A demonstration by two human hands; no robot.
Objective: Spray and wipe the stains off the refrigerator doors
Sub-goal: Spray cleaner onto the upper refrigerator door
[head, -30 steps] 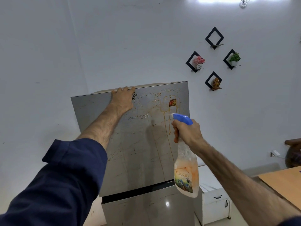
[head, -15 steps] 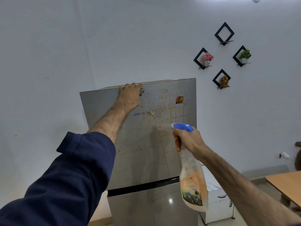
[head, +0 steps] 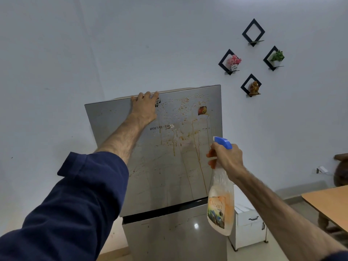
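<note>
against the upper door of the tall brushed-steel two-door refrigerator [head: 169, 166], the left hand [head: 144, 109] lay flat on the metal, its fingers [head: 146, 95] hooked over the door's top edge and its palm pressed to the door face; it held nothing else. the dark navy sleeve [head: 75, 204] was pushed up above the forearm. out in front of the right side of that same door, the right hand [head: 227, 157] was closed round the neck of a clear plastic spray bottle with a blue trigger head and an orange-tinted label [head: 220, 206], the fingers wrapped at the trigger, the blue nozzle facing the door and the bottle body hanging down below the fist. the two hands were well apart. orange-brown drip stains [head: 194, 140] ran down the upper door in streaks, with speckles near its top, and fainter marks showed on the lower door. a small white cabinet [head: 248, 227] stood just right of the refrigerator, a wooden table [head: 329, 202] farther right, and four black diamond wall shelves [head: 253, 32] hung on the white wall above.
</note>
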